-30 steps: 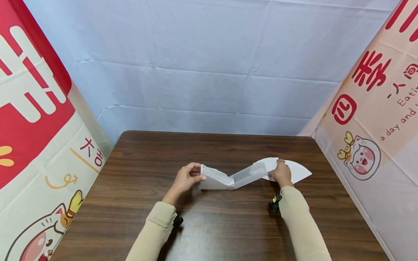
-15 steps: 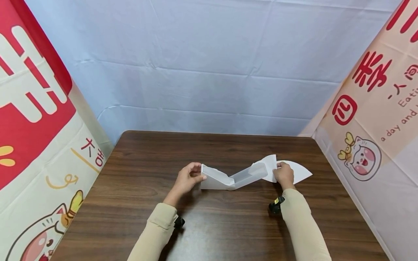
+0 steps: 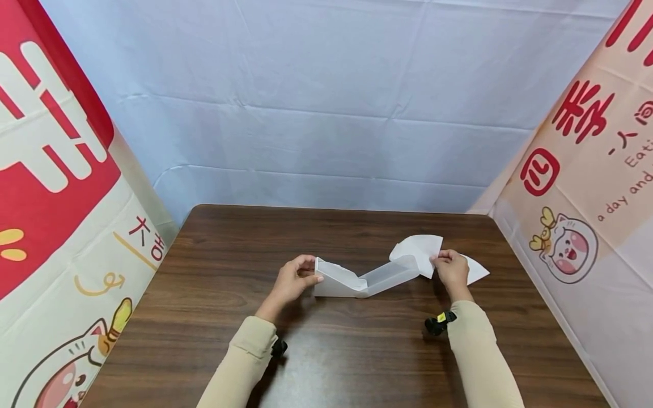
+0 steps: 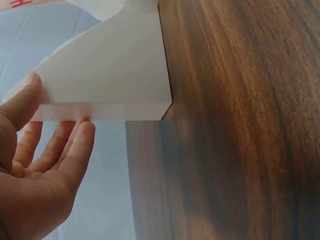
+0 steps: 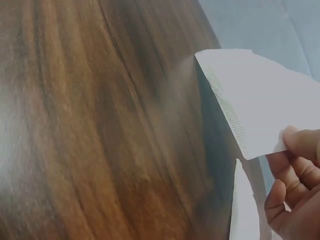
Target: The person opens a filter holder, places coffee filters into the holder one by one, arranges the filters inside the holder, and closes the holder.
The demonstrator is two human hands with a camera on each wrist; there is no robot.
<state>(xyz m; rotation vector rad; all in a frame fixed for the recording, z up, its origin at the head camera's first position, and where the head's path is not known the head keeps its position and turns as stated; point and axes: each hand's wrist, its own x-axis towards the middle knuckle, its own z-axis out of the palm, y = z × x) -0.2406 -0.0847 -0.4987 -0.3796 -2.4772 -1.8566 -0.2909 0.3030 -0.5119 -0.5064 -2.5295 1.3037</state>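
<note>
A white, partly translucent box with an open, V-shaped top (image 3: 339,282) stands on the table. My left hand (image 3: 292,282) pinches its left end between thumb and fingers; the left wrist view shows the thumb on one side of the box wall (image 4: 105,65). My right hand (image 3: 452,270) pinches the edge of a curved white paper sheet (image 3: 420,249), lifted near the box's right end. In the right wrist view this sheet (image 5: 260,95) shows a row of fine marks along one edge. Another white paper piece (image 3: 474,268) lies partly behind my right hand.
The dark wooden table (image 3: 326,345) reaches to a pale cloth backdrop (image 3: 316,113) behind it. Printed cloths hang at the left (image 3: 97,226) and right (image 3: 612,238). A black wrist camera (image 3: 440,323) sits under my right wrist.
My right hand has moved to the right and a little toward me, and the pinched sheet has lifted and curled away from the other paper. My left hand and the box stay in place.
</note>
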